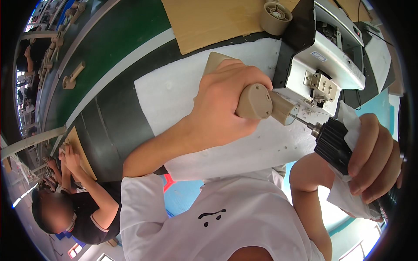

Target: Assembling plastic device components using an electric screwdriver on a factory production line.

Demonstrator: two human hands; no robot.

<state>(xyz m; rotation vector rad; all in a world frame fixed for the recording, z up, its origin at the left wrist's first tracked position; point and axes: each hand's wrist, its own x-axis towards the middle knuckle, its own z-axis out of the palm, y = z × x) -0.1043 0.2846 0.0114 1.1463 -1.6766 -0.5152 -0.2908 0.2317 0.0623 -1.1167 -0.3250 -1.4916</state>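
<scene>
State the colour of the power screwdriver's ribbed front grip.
Black; the ribbed front grip shows best in the head view.

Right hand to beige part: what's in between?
In the head view, a black driver tool in the right hand, its thin bit at the beige part's end; contact unclear.

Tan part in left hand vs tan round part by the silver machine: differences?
The held part is gripped in the left hand; the round part sits unheld. The held part shows a rounded end face with small holes; the round part, a circular opening with spokes. Both are tan.
</scene>
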